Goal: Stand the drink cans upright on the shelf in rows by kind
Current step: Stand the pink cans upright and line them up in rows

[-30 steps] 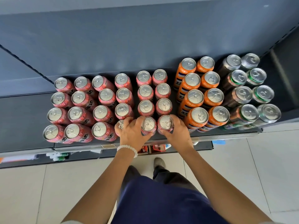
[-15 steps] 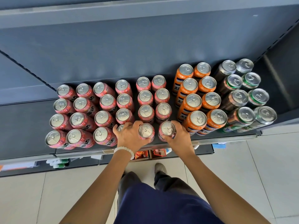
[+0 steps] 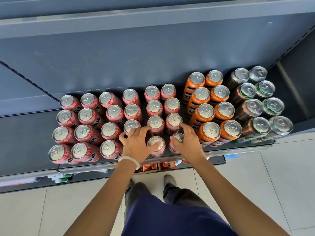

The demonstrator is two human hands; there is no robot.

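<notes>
Upright cans fill the grey shelf in columns: pink cans on the left and centre, orange cans to their right, dark green-rimmed cans at the far right. My left hand lies over the front of the fourth pink column. Its thumb rests on the top of a front pink can, and its fingers are spread. My right hand holds the neighbouring front pink can, thumb on its left side, forefinger reaching toward the can behind.
The shelf's back panel rises behind the cans, and a side wall closes the right end. A metal price rail runs along the front edge. Lower shelves with packets show below, above the tiled floor.
Both hands have loosened over the two front pink cans, with fingers spreading out. The view has shifted a little, so the shelf sits lower in the frame.
</notes>
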